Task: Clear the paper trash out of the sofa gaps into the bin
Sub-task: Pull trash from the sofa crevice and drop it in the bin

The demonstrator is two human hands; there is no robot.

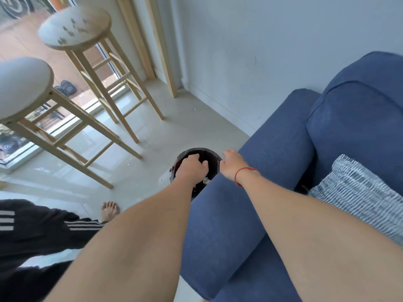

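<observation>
A dark round bin point(212, 155) stands on the floor against the end of the blue sofa's armrest point(272, 153). My left hand point(192, 167) hangs over the bin's mouth, back towards me, fingers curled down into it; what they hold is hidden. A white paper scrap point(206, 181) shows inside the bin just under that wrist. My right hand point(231, 164), with a red string on the wrist, reaches over the armrest's end at the bin's right rim, fingers spread, nothing visible in it.
Two tall wooden stools point(74, 27) point(24, 88) stand on the pale tiled floor to the left, before a glass door. A striped cushion point(357, 192) lies on the sofa seat at right. My bare foot point(110, 210) and black striped trousers point(35, 229) are at lower left.
</observation>
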